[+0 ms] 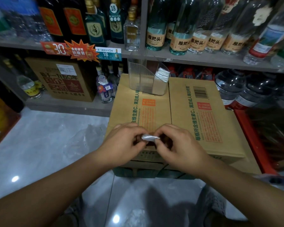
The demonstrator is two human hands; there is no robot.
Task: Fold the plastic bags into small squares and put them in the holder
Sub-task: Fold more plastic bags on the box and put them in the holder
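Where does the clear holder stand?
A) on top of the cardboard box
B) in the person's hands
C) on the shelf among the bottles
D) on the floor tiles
A: the clear holder stands at the far end of the cardboard box, with folded white squares in it.

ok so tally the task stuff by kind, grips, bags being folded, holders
grips: 2, left grip and right grip, both pinching the bag
folded bag in hand: 1
clear holder: 1
total: 4
The white stack inside the holder is too packed to count, so it is left out.
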